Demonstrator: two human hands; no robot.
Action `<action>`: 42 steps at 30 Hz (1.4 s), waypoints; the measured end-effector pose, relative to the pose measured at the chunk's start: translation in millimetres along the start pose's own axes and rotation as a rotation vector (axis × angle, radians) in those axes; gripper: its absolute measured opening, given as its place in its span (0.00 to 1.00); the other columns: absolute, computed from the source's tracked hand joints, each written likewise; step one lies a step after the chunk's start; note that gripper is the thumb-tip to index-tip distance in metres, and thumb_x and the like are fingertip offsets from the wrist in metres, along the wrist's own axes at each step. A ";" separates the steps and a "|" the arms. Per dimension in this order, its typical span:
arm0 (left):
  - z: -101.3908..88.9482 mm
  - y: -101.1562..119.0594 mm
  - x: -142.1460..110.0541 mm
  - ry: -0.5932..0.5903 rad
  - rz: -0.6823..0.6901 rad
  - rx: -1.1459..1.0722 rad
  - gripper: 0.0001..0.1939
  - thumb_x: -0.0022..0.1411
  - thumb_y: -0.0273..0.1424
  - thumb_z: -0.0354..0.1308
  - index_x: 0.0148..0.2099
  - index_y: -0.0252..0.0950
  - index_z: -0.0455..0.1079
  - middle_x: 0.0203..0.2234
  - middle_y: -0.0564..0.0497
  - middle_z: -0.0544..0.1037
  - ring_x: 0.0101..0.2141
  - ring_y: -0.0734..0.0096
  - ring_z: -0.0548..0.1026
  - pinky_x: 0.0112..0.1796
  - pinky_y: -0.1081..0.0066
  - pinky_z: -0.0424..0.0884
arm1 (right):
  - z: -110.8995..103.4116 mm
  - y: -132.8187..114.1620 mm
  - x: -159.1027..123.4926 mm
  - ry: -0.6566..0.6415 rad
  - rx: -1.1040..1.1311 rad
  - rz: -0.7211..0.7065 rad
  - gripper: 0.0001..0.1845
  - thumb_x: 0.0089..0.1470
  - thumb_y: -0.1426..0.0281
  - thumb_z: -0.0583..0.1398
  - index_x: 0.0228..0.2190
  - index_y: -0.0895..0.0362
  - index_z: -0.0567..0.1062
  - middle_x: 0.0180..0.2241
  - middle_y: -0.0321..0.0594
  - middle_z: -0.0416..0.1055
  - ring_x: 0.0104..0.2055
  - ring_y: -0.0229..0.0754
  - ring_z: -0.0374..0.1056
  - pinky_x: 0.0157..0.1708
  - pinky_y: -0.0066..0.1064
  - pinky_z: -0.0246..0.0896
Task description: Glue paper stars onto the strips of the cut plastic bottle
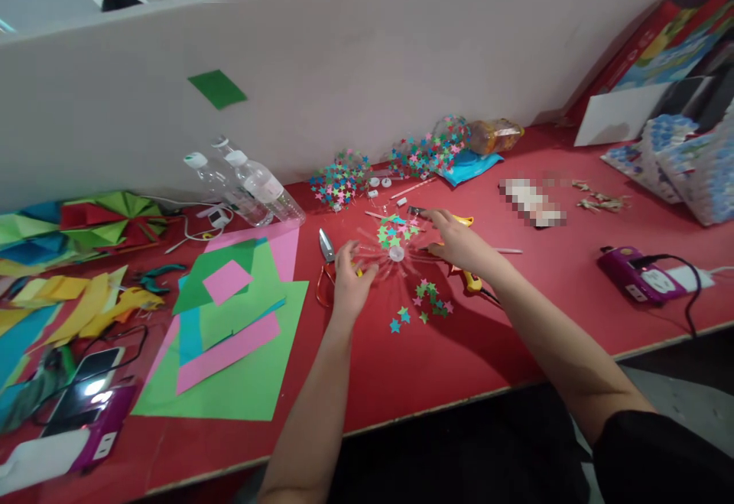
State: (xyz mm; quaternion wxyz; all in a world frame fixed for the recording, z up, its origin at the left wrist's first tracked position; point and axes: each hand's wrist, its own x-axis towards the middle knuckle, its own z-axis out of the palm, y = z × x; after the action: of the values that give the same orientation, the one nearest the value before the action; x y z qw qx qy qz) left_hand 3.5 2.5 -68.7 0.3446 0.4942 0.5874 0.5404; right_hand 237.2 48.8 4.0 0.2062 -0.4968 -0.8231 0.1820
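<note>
Between my hands sits a clear plastic piece cut into thin strips that fan out from a round middle [396,254]. Star cutouts [395,230] in green, blue and pink cover its far side. On its left is my left hand [352,278], thumb and fingers curved and apart. My right hand [453,240] reaches over its right side with fingers spread; whether either hand touches the strips is unclear. Loose stars [431,301] lie just in front. Scissors [326,248] with red handles lie beside my left hand, and a yellow glue gun [473,282] lies partly under my right hand.
Star-covered clear balls [341,179] stand along the wall. Plastic bottles [269,190], coloured paper sheets [229,382] and paper fans [115,221] are on the left. A phone [86,382] and cables lie nearer. At right are a purple power box [639,274] and a beaded piece [699,160].
</note>
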 end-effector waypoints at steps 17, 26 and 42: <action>21.1 41.4 -56.0 -0.486 0.805 0.516 0.09 0.63 0.27 0.54 0.30 0.37 0.70 0.20 0.53 0.72 0.23 0.74 0.68 0.28 0.73 0.62 | 24.7 43.7 -52.9 -0.065 -0.326 0.507 0.27 0.57 0.50 0.52 0.44 0.60 0.70 0.32 0.50 0.76 0.32 0.49 0.71 0.25 0.30 0.47; 30.9 32.0 -50.3 -0.606 0.506 0.702 0.10 0.68 0.31 0.45 0.33 0.37 0.62 0.21 0.55 0.68 0.23 0.74 0.67 0.28 0.73 0.60 | 19.7 49.6 -55.9 -0.129 -0.300 0.496 0.28 0.59 0.50 0.48 0.31 0.58 0.76 0.29 0.48 0.76 0.30 0.46 0.71 0.25 0.31 0.49; 31.4 29.8 -50.2 -0.719 0.402 0.765 0.05 0.61 0.26 0.55 0.41 0.38 0.67 0.35 0.51 0.74 0.35 0.70 0.73 0.36 0.70 0.66 | 27.1 55.0 -57.1 -0.040 -0.298 0.493 0.25 0.58 0.50 0.50 0.34 0.58 0.73 0.31 0.47 0.76 0.31 0.45 0.70 0.24 0.30 0.45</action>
State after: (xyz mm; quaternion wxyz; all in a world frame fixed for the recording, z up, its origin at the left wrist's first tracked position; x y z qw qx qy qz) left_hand 52.9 -38.2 -51.7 0.2097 0.8391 0.4815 0.1417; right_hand 288.0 19.4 -55.9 0.0645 -0.7030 -0.6992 0.1134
